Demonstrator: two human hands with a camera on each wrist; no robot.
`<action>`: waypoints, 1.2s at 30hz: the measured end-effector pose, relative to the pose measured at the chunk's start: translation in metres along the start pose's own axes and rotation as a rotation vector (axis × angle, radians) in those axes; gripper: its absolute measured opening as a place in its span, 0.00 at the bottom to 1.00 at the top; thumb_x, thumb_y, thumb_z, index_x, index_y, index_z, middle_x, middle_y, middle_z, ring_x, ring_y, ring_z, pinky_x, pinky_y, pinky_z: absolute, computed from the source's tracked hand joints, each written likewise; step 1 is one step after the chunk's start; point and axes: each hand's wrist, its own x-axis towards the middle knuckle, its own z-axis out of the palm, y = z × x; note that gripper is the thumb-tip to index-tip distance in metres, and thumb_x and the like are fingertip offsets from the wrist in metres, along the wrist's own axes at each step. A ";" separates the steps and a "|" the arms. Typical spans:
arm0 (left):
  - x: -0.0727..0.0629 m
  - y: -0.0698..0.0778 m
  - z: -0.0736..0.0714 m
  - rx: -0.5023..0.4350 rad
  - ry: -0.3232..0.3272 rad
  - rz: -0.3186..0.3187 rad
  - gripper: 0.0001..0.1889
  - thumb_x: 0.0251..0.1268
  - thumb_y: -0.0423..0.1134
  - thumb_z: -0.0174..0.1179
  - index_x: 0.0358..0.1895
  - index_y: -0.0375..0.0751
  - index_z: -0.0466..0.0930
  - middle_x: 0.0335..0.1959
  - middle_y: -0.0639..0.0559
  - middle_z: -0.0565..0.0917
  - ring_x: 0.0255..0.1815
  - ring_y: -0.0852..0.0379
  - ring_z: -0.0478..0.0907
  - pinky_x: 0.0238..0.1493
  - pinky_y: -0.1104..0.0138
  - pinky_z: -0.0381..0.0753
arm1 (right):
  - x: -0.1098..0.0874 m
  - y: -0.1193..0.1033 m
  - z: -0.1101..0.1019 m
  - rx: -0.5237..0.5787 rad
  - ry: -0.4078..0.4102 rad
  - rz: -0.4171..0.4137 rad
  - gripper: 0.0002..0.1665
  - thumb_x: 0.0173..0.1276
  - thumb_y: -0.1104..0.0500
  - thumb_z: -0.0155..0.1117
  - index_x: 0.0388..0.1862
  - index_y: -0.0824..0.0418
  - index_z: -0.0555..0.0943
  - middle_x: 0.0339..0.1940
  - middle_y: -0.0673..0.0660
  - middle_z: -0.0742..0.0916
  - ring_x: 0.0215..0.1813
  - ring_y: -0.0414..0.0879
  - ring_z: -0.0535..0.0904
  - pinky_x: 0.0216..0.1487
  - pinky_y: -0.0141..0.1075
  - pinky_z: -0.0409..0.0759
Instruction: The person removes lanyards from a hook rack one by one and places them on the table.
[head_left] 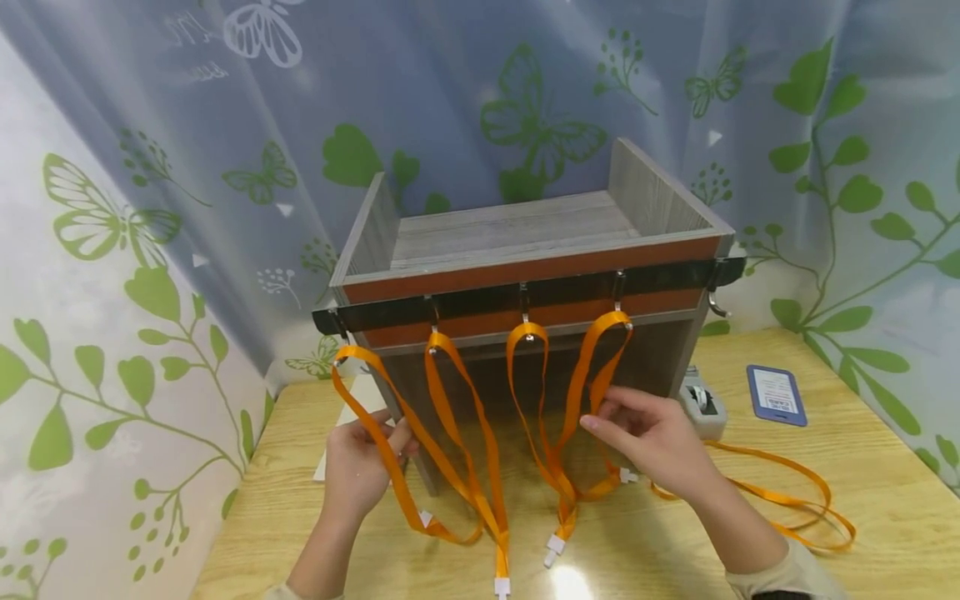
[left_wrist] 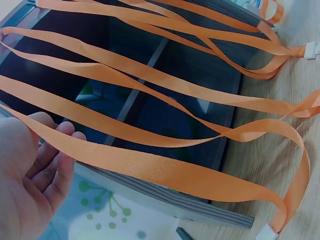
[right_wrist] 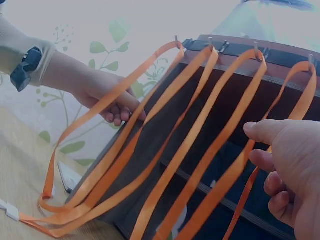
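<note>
Below the black rail (head_left: pixel 480 302), four orange lanyards (head_left: pixel 491 454) are hung on separate hooks (head_left: pixel 524 302), apparently to keep them apart. The rightmost hanging lanyard (head_left: pixel 576 392) is loosely gripped by the right hand (head_left: pixel 658 437), perhaps for straightening; whether the leftmost lanyard (head_left: pixel 391 468) is gripped by the left hand (head_left: pixel 356 471) cannot be told.

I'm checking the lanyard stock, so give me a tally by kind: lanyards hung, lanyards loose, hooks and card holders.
Hung orange lanyards: 4
Loose orange lanyard: 1
Hooks: 5
Blue card holder: 1
Total: 11
</note>
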 end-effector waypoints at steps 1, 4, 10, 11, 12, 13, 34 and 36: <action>0.000 0.000 0.000 -0.004 0.000 0.003 0.06 0.64 0.31 0.65 0.32 0.30 0.87 0.18 0.47 0.86 0.21 0.56 0.86 0.25 0.63 0.86 | 0.001 -0.001 0.002 0.001 -0.004 -0.007 0.03 0.65 0.64 0.70 0.37 0.60 0.85 0.26 0.48 0.83 0.20 0.39 0.69 0.18 0.34 0.71; -0.001 0.000 0.000 -0.011 -0.003 0.012 0.07 0.64 0.32 0.66 0.33 0.30 0.87 0.18 0.46 0.86 0.22 0.55 0.86 0.24 0.64 0.85 | 0.004 -0.003 0.006 -0.019 0.003 -0.018 0.03 0.66 0.62 0.70 0.33 0.58 0.84 0.22 0.48 0.81 0.19 0.39 0.67 0.18 0.33 0.69; 0.000 -0.001 -0.001 0.000 -0.002 0.002 0.08 0.65 0.33 0.66 0.40 0.30 0.87 0.22 0.41 0.87 0.22 0.59 0.86 0.24 0.68 0.85 | 0.012 -0.002 0.010 -0.101 0.076 -0.025 0.07 0.67 0.61 0.70 0.28 0.53 0.85 0.19 0.48 0.80 0.19 0.38 0.68 0.20 0.32 0.69; 0.000 0.000 -0.001 -0.001 -0.003 -0.002 0.08 0.65 0.33 0.66 0.41 0.29 0.87 0.22 0.40 0.87 0.22 0.60 0.86 0.25 0.68 0.85 | 0.013 -0.001 0.010 -0.097 0.089 -0.033 0.07 0.66 0.62 0.70 0.28 0.54 0.85 0.19 0.49 0.80 0.19 0.38 0.68 0.20 0.32 0.69; 0.000 0.000 -0.001 -0.002 -0.004 -0.004 0.09 0.65 0.32 0.66 0.41 0.28 0.87 0.23 0.39 0.87 0.22 0.60 0.86 0.25 0.68 0.85 | 0.013 -0.001 0.010 -0.093 0.100 -0.040 0.08 0.66 0.63 0.70 0.27 0.55 0.85 0.19 0.48 0.80 0.19 0.38 0.68 0.20 0.32 0.69; 0.001 -0.001 -0.001 -0.006 -0.005 -0.007 0.09 0.65 0.32 0.66 0.42 0.28 0.87 0.23 0.38 0.87 0.22 0.60 0.86 0.25 0.68 0.85 | 0.013 -0.001 0.010 -0.084 0.110 -0.045 0.09 0.66 0.63 0.70 0.26 0.55 0.85 0.19 0.48 0.80 0.18 0.38 0.68 0.20 0.32 0.69; 0.000 -0.001 0.000 -0.009 -0.002 -0.043 0.10 0.65 0.32 0.65 0.43 0.26 0.86 0.24 0.39 0.88 0.22 0.60 0.86 0.28 0.63 0.87 | 0.011 -0.009 0.005 -0.035 0.003 -0.003 0.09 0.64 0.60 0.72 0.25 0.54 0.82 0.17 0.49 0.74 0.17 0.40 0.64 0.18 0.34 0.66; 0.000 -0.001 0.000 -0.008 -0.002 -0.038 0.10 0.65 0.32 0.65 0.44 0.26 0.86 0.24 0.39 0.88 0.22 0.60 0.86 0.28 0.64 0.87 | 0.012 -0.009 0.007 -0.044 0.006 -0.006 0.10 0.64 0.59 0.73 0.24 0.54 0.82 0.16 0.49 0.72 0.17 0.40 0.63 0.18 0.34 0.64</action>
